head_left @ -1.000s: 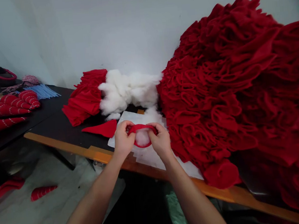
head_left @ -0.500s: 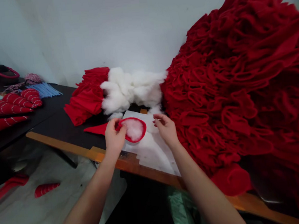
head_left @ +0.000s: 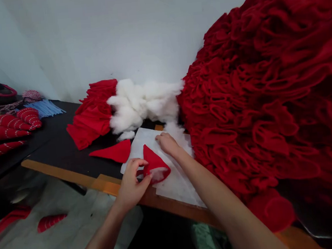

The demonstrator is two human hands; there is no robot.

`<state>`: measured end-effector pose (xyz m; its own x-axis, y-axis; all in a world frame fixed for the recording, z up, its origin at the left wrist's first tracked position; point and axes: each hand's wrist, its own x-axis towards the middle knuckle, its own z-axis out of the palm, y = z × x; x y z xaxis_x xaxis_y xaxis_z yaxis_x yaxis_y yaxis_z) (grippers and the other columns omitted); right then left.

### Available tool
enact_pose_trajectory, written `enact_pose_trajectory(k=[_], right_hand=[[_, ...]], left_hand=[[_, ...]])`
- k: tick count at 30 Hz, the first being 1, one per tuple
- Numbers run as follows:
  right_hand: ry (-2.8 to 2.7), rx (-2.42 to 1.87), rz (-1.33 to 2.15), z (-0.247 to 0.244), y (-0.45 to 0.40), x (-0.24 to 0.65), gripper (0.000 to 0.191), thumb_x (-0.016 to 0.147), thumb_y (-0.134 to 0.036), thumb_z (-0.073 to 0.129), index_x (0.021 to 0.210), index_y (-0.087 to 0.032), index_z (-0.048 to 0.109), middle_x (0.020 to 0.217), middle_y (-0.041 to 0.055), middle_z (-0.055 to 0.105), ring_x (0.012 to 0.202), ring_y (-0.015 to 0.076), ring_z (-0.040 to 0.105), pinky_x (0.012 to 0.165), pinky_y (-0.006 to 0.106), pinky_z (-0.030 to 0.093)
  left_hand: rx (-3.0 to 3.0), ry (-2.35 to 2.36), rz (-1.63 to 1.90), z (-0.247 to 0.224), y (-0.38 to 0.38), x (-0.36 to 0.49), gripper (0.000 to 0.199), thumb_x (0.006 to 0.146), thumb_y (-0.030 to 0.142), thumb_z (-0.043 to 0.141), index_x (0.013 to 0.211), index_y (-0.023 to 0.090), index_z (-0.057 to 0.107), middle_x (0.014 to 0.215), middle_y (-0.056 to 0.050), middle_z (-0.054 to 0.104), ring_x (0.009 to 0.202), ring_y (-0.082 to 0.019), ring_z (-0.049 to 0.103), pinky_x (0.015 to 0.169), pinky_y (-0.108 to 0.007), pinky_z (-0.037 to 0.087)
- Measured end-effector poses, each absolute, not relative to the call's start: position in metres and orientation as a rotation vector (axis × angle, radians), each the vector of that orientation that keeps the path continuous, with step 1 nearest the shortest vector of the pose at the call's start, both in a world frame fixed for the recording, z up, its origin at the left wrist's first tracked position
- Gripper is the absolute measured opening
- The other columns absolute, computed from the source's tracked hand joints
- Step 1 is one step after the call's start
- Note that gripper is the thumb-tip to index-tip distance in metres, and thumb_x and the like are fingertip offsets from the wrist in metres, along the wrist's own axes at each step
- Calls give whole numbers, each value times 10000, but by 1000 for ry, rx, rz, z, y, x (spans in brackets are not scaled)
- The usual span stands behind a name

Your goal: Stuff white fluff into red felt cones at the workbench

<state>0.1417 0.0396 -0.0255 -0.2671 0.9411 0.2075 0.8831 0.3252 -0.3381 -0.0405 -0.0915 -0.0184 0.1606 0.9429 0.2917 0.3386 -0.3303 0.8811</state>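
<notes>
My left hand (head_left: 133,182) pinches the near left edge of a red felt cone (head_left: 152,159), which lies with its point away from me. White stuffing (head_left: 159,174) fills the cone's open end, facing me. Beyond the cone, my right hand (head_left: 168,143) is low over white sheets (head_left: 145,136), its fingers curled. Whatever its fingertips may hold is hidden. A second red felt cone (head_left: 114,152) lies flat to the left, pointing left. White fluffy filling (head_left: 140,101) is heaped at the back, with a thinner tuft just beyond my right hand.
A tall pile of red felt pieces (head_left: 255,104) rises on the right. A smaller red felt stack (head_left: 90,118) sits left of the filling. Stitched red cones (head_left: 10,125) and blue strips (head_left: 48,107) lie at the far left. A wooden edge (head_left: 68,177) borders the black table.
The stuffed cone has turned from showing its opening upward to pointing away and moved nearer me with my left hand. My right hand has moved left, beyond the cone.
</notes>
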Motion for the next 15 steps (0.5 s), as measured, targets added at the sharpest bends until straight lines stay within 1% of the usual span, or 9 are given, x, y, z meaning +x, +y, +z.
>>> enact_pose_trajectory(k=[2, 3, 5, 7, 8, 9, 11, 13, 15], right_hand=[[-2289, -1608, 224, -23, 34, 154, 306, 716, 10, 483, 847, -168, 694, 886, 79, 683, 874, 184, 593, 819, 288, 405], [-2305, -1605, 217, -20, 31, 160, 317, 705, 22, 478, 820, -174, 699, 875, 72, 688, 878, 187, 595, 840, 304, 396], [-2297, -1610, 179, -11, 28, 164, 331, 698, 34, 464, 807, -165, 705, 898, 93, 690, 933, 226, 589, 890, 381, 369], [-2268, -1588, 136, 2, 30, 156, 335, 729, 13, 458, 884, -155, 702, 987, 125, 673, 1018, 269, 561, 923, 450, 340], [-2266, -1556, 122, 8, 33, 147, 343, 753, -9, 462, 955, -167, 690, 1045, 124, 658, 1049, 268, 550, 933, 450, 342], [-2278, -1497, 132, 14, 37, 135, 355, 774, -36, 473, 1029, -188, 668, 1097, 109, 642, 1062, 250, 548, 935, 426, 357], [-2322, -1316, 235, 22, 45, 106, 410, 764, -52, 521, 1103, -253, 633, 1135, 48, 634, 1011, 184, 579, 892, 326, 418], [-2216, -1083, 480, 25, 51, 80, 425, 696, -11, 575, 1032, -257, 664, 1075, 12, 662, 904, 155, 614, 812, 271, 469], [-1953, -1017, 555, 22, 52, 66, 323, 704, -30, 599, 936, -238, 684, 977, -5, 687, 821, 148, 626, 756, 269, 496]], left_hand=[[1805, 1158, 1113, -13, -92, -47, 279, 742, 215, 597, 1015, 225, 537, 1076, -62, 495, 1016, -183, 527, 820, -315, 490], [1811, 1114, 1094, -10, -92, -51, 308, 741, 227, 609, 1038, 233, 530, 1096, -63, 487, 1040, -186, 519, 844, -323, 486], [1800, 1056, 1087, -5, -88, -56, 333, 745, 251, 619, 1064, 246, 522, 1124, -64, 472, 1068, -188, 510, 889, -341, 472], [1769, 1061, 1115, -2, -84, -60, 297, 758, 264, 610, 1043, 244, 529, 1113, -60, 477, 1058, -185, 517, 913, -357, 461], [1753, 1078, 1128, -1, -82, -60, 268, 765, 266, 601, 1024, 240, 535, 1095, -58, 487, 1043, -183, 525, 912, -360, 461], [1741, 1095, 1134, -1, -80, -60, 241, 770, 265, 594, 1003, 234, 543, 1076, -57, 499, 1028, -183, 533, 904, -359, 465], [1738, 1123, 1122, -1, -80, -57, 201, 772, 254, 584, 968, 221, 558, 1029, -57, 527, 986, -185, 551, 859, -347, 485], [1754, 1128, 1100, -1, -83, -54, 182, 772, 240, 575, 952, 213, 568, 997, -59, 548, 952, -186, 562, 816, -334, 499], [1758, 1115, 1093, -1, -87, -54, 170, 774, 229, 569, 942, 211, 574, 979, -58, 562, 937, -186, 566, 803, -330, 503]])
